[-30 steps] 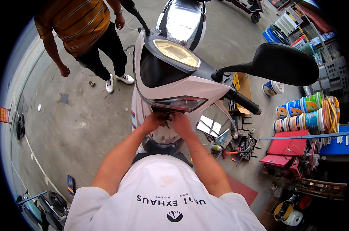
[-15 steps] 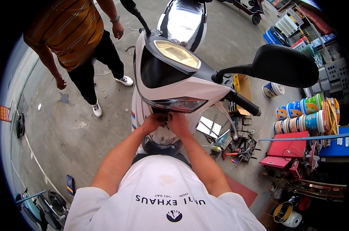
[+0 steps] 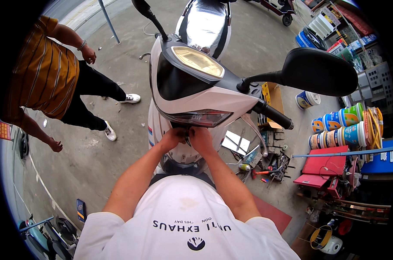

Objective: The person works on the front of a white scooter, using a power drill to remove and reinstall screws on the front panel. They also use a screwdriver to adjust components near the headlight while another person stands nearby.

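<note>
Both of my hands are together just under the headlight of a white and black scooter. My left hand reaches into the dark gap below the headlight with its fingers curled in. Close beside it, my right hand is also closed, its fingertips turned toward the left hand. A small dark piece shows between the two hands; its kind cannot be made out. The gap's shadow and the hands themselves hide most of the fingertips.
Right of the scooter lie a red-handled tool, a white sheet and several other tools. A mirror and a brake lever jut out rightward. Paint buckets are stacked at right. A person in a striped shirt is at left.
The person in the striped shirt has stepped toward the left edge, legs wider apart. My hands stay in nearly the same place under the headlight.
</note>
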The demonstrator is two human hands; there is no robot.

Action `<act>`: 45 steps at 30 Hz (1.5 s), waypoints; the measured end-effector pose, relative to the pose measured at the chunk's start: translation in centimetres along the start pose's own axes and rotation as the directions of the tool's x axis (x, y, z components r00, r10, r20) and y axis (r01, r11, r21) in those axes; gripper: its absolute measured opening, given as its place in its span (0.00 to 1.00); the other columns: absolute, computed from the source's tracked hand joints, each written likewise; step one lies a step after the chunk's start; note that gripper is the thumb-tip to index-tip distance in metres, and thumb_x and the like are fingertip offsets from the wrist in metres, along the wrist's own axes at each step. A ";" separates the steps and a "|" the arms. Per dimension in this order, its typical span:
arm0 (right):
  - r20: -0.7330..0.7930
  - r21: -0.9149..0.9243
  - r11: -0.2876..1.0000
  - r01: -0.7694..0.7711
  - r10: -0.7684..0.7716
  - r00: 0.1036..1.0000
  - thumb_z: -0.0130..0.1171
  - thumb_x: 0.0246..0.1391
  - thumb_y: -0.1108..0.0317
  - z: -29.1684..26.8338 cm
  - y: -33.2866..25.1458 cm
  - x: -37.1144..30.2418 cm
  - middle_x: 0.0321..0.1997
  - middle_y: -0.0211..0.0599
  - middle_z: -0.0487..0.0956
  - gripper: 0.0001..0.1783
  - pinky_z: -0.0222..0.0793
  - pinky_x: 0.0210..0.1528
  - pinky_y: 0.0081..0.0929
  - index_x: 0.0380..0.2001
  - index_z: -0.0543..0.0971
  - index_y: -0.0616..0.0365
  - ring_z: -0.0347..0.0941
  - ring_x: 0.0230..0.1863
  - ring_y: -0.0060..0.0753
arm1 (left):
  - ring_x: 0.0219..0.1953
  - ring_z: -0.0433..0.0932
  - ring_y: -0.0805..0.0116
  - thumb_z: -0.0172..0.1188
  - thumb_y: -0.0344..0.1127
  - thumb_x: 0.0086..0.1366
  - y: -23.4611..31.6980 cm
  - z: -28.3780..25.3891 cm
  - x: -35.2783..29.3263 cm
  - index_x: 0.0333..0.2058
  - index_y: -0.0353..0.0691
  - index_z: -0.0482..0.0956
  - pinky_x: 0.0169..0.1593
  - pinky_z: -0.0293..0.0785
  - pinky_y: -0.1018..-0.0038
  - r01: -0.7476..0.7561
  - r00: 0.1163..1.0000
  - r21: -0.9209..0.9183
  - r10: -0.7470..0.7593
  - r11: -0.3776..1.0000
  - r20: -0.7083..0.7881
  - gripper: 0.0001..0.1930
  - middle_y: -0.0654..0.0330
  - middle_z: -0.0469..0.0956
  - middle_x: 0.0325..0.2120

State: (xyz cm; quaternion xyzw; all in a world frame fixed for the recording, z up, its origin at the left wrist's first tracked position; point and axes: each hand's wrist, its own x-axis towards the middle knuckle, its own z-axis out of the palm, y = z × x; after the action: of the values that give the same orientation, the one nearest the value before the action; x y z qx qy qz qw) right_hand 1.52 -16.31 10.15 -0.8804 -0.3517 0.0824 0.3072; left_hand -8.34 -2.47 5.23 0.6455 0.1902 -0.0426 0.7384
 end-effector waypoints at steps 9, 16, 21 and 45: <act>0.005 -0.007 1.000 0.008 -0.008 1.000 0.55 0.52 0.64 0.2 -0.1 0.0 0.32 0.49 0.79 0.08 0.70 0.37 0.50 0.30 0.81 0.55 0.76 0.37 0.56 | 0.35 0.78 0.70 0.53 0.25 0.62 -0.1 0.0 -0.1 0.46 0.32 0.78 0.43 0.75 0.72 -0.020 1.000 0.031 0.020 0.999 -0.016 0.14 0.59 0.79 0.35; 0.030 -0.001 1.000 -0.022 0.022 0.999 0.55 0.53 0.64 0.6 0.2 -0.2 0.29 0.50 0.79 0.09 0.70 0.37 0.50 0.30 0.81 0.56 0.76 0.35 0.56 | 0.35 0.78 0.69 0.53 0.23 0.60 -0.7 -0.2 0.1 0.46 0.32 0.78 0.44 0.75 0.73 -0.022 1.000 0.000 0.022 1.000 -0.001 0.15 0.59 0.79 0.35; -0.015 0.447 0.879 -0.168 0.196 0.981 0.59 0.54 0.67 1.0 1.9 -1.2 0.28 0.41 0.81 0.08 0.71 0.35 0.41 0.31 0.80 0.61 0.79 0.33 0.41 | 0.35 0.79 0.69 0.54 0.22 0.57 0.2 0.3 -0.2 0.48 0.32 0.77 0.43 0.75 0.72 -0.027 0.999 -0.030 0.026 0.999 -0.024 0.18 0.58 0.80 0.33; 0.238 0.173 0.985 -0.021 -0.021 0.971 0.61 0.51 0.63 -0.1 2.6 -5.4 0.37 0.43 0.76 0.11 0.70 0.48 0.42 0.37 0.82 0.53 0.71 0.48 0.50 | 0.45 0.79 0.65 0.51 0.27 0.62 1.9 0.5 -3.1 0.58 0.35 0.69 0.49 0.74 0.70 0.206 0.961 -0.406 -0.263 0.890 -0.087 0.24 0.56 0.80 0.46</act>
State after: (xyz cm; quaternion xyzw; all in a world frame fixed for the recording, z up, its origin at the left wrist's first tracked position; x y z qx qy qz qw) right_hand -0.95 -21.41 8.31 -0.8338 -0.3775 0.2184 0.3385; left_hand -10.51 -3.21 8.12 0.4576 0.3228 -0.0473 0.8271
